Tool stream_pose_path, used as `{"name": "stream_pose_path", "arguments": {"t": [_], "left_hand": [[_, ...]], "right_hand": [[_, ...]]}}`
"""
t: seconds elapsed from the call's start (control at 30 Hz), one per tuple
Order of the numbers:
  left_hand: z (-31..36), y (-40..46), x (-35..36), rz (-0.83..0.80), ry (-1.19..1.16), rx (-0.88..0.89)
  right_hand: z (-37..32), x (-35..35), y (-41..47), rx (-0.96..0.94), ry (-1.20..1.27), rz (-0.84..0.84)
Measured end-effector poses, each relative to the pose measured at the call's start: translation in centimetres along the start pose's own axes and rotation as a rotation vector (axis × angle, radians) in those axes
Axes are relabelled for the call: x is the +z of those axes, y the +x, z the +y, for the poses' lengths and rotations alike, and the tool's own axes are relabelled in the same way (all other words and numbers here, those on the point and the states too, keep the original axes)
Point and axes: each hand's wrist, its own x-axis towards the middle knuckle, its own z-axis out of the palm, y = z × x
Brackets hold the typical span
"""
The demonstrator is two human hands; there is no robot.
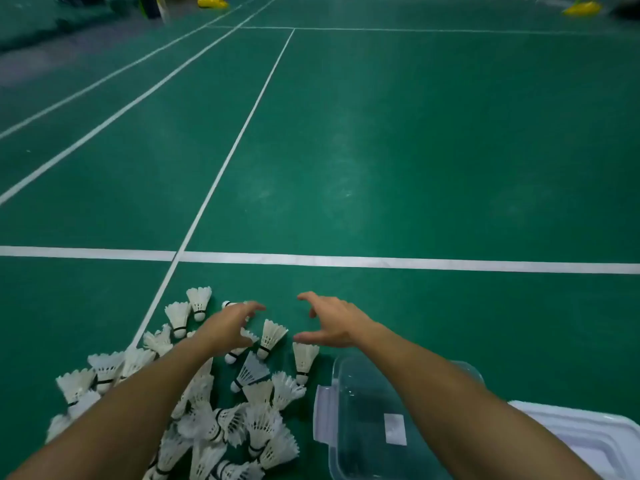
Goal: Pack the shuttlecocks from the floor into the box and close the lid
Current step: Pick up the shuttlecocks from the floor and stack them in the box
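Head view, badminton court. Green floor (415,150) with white lines (381,262).

Shuttlecocks (221,420): white feathered, a loose heap on the floor at lower left, spreading up toward the near horizontal line. Most lie on their sides, overlapping one another. A few lie apart at the heap's far edge: one (200,301) nearest the line, one (272,337) between the two hands, one (304,362) just left of the box's far corner.

Box (349,427): clear plastic, on the floor just right of the heap, open on top. A white latch flap (323,415) hangs on its left side; a white label (394,429) shows through the wall. No shuttlecocks visible inside; the right arm covers part of it.

Lid (588,434): white, off the box, lying at lower right beside it, partly out of frame.

Left hand (230,323): reached out above the far part of the heap, fingers spread and lightly bent, holding nothing. Cannot tell whether the fingertips touch the shuttlecock under them.

Right hand (334,322): reached out over bare floor beyond the box, fingers spread, thumb pointing left toward the shuttlecocks, holding nothing.

Background: yellow objects (212,1) at the far court edge, blurred.
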Motion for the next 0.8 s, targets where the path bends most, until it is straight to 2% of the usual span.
{"name": "stream_pose_path", "arguments": {"t": [0.37,0.57,0.67,0.8], "left_hand": [[-2.2,4.4,2.5,-0.202,0.118,0.041],[-1.6,5.8,2.8,-0.074,0.046,0.029],[-1.2,5.6,2.2,-0.033,0.017,0.029],[0.1,4.8,0.3,0.113,-0.050,0.038]], "right_hand": [[2.2,5.1,5.3,0.035,0.041,-0.200],[3.1,5.6,6.1,0.031,0.107,-0.185],[3.4,4.0,5.5,0.011,0.154,-0.094],[3.7,-0.4,3.1,-0.003,0.177,0.063]]}}
